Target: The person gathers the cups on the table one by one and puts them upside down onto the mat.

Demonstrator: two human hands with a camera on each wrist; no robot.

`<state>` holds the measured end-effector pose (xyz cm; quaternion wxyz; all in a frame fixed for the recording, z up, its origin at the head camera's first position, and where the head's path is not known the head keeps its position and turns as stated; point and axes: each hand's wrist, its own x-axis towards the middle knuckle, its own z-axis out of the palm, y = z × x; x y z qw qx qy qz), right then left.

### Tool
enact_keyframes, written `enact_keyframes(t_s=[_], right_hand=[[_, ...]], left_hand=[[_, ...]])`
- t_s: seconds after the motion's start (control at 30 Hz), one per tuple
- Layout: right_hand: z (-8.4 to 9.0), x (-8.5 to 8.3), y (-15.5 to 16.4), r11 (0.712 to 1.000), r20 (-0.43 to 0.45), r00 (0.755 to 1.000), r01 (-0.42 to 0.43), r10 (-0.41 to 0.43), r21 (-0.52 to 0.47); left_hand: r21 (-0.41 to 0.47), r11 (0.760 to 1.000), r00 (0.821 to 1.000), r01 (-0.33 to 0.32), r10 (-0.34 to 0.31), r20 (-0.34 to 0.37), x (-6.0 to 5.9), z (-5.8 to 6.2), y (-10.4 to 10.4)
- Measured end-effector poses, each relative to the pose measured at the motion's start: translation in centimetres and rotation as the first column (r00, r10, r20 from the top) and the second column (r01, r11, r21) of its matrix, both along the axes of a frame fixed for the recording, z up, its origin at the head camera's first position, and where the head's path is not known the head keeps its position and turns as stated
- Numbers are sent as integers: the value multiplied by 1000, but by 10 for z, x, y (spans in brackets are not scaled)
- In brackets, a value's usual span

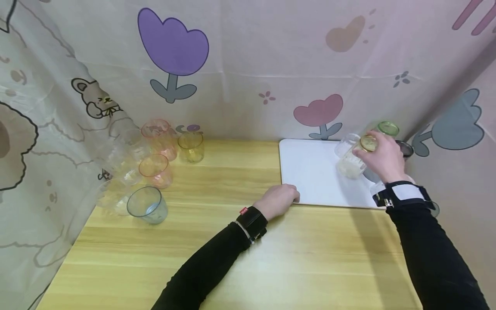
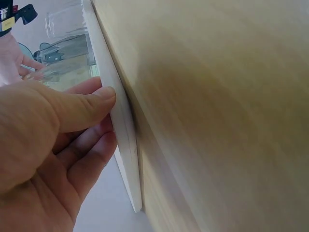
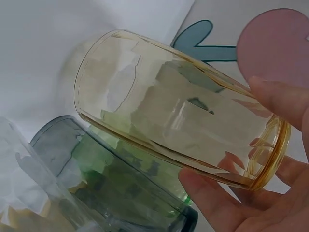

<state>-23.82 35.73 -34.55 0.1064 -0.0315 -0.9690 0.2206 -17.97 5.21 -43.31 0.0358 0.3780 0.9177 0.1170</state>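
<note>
My right hand (image 1: 381, 159) grips a yellow-tinted glass (image 3: 169, 106) near its thick base, thumb on one side and fingers on the other. The glass is bottom up, its mouth low over the white board (image 1: 310, 172). Close about it on the board are a clear glass (image 1: 346, 144), a green glass (image 1: 389, 128) and a smoky grey glass (image 1: 405, 148), partly hidden by my hand. At the board's front edge, my left hand (image 1: 277, 201) holds on near the left corner. Its thumb (image 2: 104, 95) presses the edge and the other fingers curl beside it.
Several more glasses stand at the table's left: a blue-grey glass (image 1: 149, 206), a pink glass (image 1: 155, 172), a yellow glass (image 1: 190, 146) and clear ones. A printed curtain (image 1: 240, 56) hangs behind and along both sides of the wooden table (image 1: 232, 172).
</note>
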Motion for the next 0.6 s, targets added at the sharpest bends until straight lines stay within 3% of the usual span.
enact_keyframes(t_s=[0.6], right_hand=[[-13, -9, 4, 1000, 19, 1000, 1, -1, 7]], left_hand=[[1, 1000, 1000, -18, 18, -6, 0, -4, 2]])
